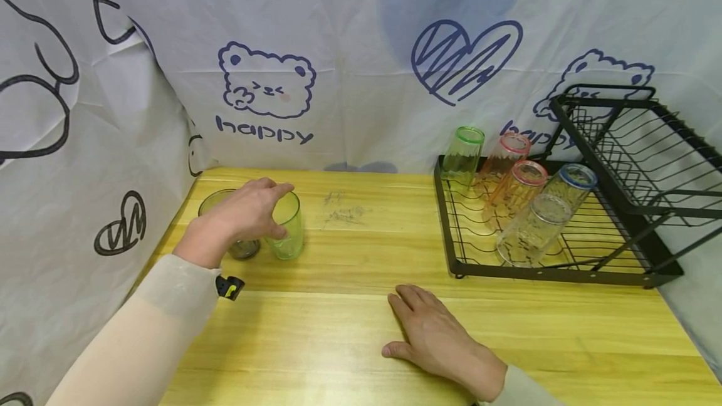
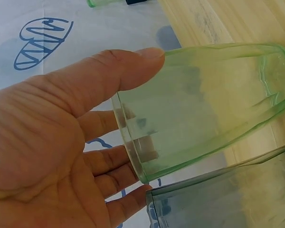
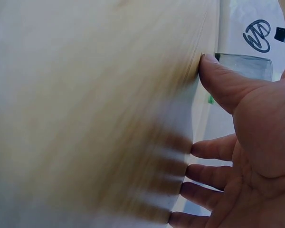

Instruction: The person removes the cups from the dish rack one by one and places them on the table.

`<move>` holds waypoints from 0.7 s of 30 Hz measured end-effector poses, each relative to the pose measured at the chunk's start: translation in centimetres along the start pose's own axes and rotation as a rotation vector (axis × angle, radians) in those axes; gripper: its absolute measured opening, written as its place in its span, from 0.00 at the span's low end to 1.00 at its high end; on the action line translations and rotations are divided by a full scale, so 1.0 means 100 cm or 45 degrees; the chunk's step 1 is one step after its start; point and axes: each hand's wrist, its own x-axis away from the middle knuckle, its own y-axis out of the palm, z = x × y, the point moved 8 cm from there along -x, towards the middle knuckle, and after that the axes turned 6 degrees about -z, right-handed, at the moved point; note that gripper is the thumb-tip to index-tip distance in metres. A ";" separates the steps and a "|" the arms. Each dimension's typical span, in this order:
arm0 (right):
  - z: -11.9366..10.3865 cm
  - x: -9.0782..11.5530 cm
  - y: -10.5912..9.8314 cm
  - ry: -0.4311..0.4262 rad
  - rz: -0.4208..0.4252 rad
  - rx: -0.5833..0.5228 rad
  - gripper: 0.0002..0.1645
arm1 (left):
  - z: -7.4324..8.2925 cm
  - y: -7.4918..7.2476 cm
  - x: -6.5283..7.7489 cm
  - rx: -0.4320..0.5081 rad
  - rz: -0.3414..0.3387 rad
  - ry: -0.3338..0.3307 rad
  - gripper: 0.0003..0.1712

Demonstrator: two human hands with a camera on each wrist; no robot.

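Observation:
At the left of the table stands a green glass, its wide mouth up. My left hand reaches over its top and grips it by the rim. In the left wrist view the thumb lies on one side of the green glass, and fingertips show through the wall on the other. Close beside it is a dark grey glass, mostly covered by the left hand in the head view; the little finger is near its rim. My right hand rests on the table with its fingers extended, holding nothing.
A black wire dish rack with an upper tier stands at the right. In it are a green-tinted glass, two reddish-orange glasses, and clear ones, one blue-ended. A patterned white cloth hangs along the back and left of the table.

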 end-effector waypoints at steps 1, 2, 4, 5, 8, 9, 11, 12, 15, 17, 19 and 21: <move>0.000 0.000 0.000 -0.001 0.002 0.003 0.55 | 0.001 0.000 0.000 -0.003 0.000 0.002 0.54; 0.000 0.000 0.000 -0.001 0.004 0.003 0.55 | 0.001 0.000 0.000 -0.005 -0.002 0.003 0.53; 0.001 0.000 0.001 0.002 0.001 0.007 0.55 | 0.001 0.000 0.000 -0.009 -0.006 0.006 0.53; 0.001 0.000 0.001 0.002 0.003 0.006 0.55 | 0.001 0.000 0.000 -0.009 -0.007 0.007 0.53; 0.001 0.000 0.001 0.003 0.002 0.006 0.55 | 0.001 0.000 0.001 -0.005 -0.009 0.008 0.54; 0.001 -0.001 0.001 0.005 0.000 0.009 0.55 | 0.001 0.000 0.001 -0.003 -0.009 0.007 0.54; 0.001 0.000 0.001 0.003 0.003 0.007 0.55 | 0.001 0.000 0.001 -0.003 -0.010 0.006 0.54; 0.001 -0.001 0.001 0.005 -0.001 0.009 0.55 | 0.001 0.000 0.001 -0.003 -0.012 0.006 0.55; 0.001 -0.001 0.002 0.008 -0.005 0.008 0.55 | 0.001 0.000 0.000 -0.005 -0.013 0.008 0.55; 0.001 -0.001 0.001 0.010 -0.007 0.008 0.55 | 0.000 0.000 0.000 -0.002 -0.014 0.009 0.56; 0.000 0.000 0.001 0.009 -0.004 0.005 0.55 | 0.000 0.001 0.000 0.001 -0.015 0.010 0.56; 0.000 0.000 0.000 0.006 0.000 0.002 0.55 | 0.000 0.001 0.000 0.007 -0.015 0.010 0.56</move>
